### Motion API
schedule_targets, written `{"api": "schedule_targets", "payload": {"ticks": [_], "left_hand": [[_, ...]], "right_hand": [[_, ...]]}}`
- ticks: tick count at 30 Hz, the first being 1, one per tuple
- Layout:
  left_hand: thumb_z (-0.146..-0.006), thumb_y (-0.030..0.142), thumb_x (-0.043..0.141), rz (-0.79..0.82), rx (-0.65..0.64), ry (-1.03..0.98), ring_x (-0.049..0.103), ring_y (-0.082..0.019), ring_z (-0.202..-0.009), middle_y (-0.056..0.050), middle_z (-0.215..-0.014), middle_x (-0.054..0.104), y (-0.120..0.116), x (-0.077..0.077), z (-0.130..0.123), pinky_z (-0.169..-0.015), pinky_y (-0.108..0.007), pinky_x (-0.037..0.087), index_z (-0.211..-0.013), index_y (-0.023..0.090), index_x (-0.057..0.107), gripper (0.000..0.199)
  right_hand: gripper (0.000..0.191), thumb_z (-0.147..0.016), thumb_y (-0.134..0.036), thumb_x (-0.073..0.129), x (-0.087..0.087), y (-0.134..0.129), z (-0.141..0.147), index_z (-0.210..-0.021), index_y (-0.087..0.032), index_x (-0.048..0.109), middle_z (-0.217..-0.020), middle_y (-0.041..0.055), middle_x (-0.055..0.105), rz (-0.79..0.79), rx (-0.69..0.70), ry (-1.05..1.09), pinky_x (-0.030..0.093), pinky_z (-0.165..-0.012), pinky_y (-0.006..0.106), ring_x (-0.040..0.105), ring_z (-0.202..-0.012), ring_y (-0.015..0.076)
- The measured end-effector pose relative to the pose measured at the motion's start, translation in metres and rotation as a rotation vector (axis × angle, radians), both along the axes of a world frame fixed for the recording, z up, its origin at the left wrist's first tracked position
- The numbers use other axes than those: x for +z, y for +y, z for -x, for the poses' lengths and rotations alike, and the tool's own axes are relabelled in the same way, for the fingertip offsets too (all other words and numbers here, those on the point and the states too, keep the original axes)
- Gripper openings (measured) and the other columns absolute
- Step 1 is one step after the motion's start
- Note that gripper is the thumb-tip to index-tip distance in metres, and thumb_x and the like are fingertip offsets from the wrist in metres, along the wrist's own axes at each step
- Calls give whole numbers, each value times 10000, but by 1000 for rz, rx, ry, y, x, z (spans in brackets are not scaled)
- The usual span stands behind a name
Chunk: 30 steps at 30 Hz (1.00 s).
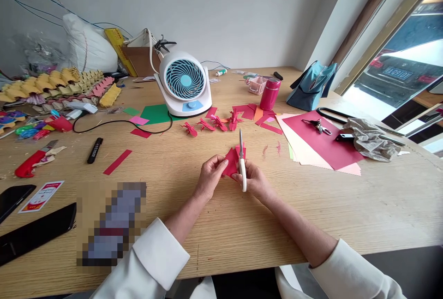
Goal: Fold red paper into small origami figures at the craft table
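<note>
My left hand (212,175) pinches a small piece of red paper (231,161) above the table's middle. On the other side of that piece, my right hand (255,180) is closed around the white-handled scissors (242,170), whose blades point away from me over the paper. Whether the blades are cutting into it I cannot tell. Beyond my hands lie several red cut-paper shapes (219,123) in a row. A flat red paper strip (117,162) rests to the left of my left hand.
A white fan (183,84) stands behind the paper shapes, its cord running left. At right are a pink bottle (270,94), large red sheets (325,140), keys (317,126) and a blue bag (311,86). A red utility knife (32,160), a marker (94,150) and phones (38,233) lie left.
</note>
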<state>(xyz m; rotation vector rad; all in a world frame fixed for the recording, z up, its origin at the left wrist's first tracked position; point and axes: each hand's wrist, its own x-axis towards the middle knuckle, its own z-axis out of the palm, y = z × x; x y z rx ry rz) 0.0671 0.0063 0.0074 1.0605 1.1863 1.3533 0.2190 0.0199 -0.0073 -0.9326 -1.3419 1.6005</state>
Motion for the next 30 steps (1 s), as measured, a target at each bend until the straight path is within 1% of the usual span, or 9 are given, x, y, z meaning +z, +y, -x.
{"api": "schedule_targets", "payload": {"ticks": [4, 7, 11, 13, 17, 22, 26, 30], "left_hand": [[-742, 384, 693, -5, 30, -21, 483, -80, -569, 23, -655, 582, 0, 2, 0, -497, -170, 417, -716, 158, 608, 243], [-710, 409, 723, 29, 59, -98, 493, -73, -551, 35, -638, 570, 1, 3, 2, -494, -170, 432, -688, 162, 578, 288], [-668, 423, 761, 83, 80, -217, 455, -54, -470, 59, -580, 541, 3, 4, 5, -452, -166, 419, -715, 168, 562, 326], [-662, 418, 768, 99, 80, -250, 449, -49, -448, 64, -561, 536, 3, 4, 5, -441, -163, 413, -725, 169, 561, 331], [-664, 423, 772, 100, 67, -287, 463, -44, -435, 62, -566, 556, 3, 6, 5, -442, -162, 426, -728, 170, 548, 343], [-655, 408, 781, 99, 65, -316, 472, -39, -434, 61, -573, 571, 2, 9, 4, -440, -154, 437, -731, 166, 540, 351], [-662, 419, 776, 82, 75, -295, 508, -45, -457, 54, -615, 591, 2, 9, 5, -436, -152, 447, -744, 165, 545, 352], [-666, 443, 770, 66, 92, -264, 501, -42, -445, 62, -612, 580, 2, 9, 6, -440, -158, 461, -746, 169, 533, 371]], "right_hand": [[480, -598, -438, 842, 2, 1, 1, -876, -197, 533, -716, -43, 531, 11, -16, 19, 362, -558, 248, 455, -599, 99], [477, -669, -532, 783, 3, 0, -1, -910, -195, 546, -705, -32, 534, 2, -27, -26, 357, -545, 252, 462, -599, 111], [460, -795, -633, 631, 8, -1, -5, -819, -184, 536, -692, -7, 541, 8, -4, -102, 346, -524, 251, 464, -589, 114], [482, -819, -660, 584, 11, -2, -6, -795, -181, 535, -686, 0, 560, 15, 25, -144, 343, -514, 249, 460, -570, 110], [503, -817, -686, 564, 20, -5, -6, -810, -184, 533, -663, -8, 573, 19, 94, -189, 347, -498, 245, 464, -543, 108], [534, -813, -711, 538, 27, -7, -6, -741, -182, 525, -615, -8, 562, -23, 174, -291, 358, -483, 246, 472, -517, 109], [507, -800, -687, 583, 25, -7, -8, -766, -184, 530, -623, -8, 577, -43, 224, -301, 375, -486, 245, 495, -530, 115], [450, -842, -638, 576, 21, -7, -10, -849, -188, 565, -646, -5, 606, -50, 280, -293, 398, -498, 245, 529, -553, 125]]}}
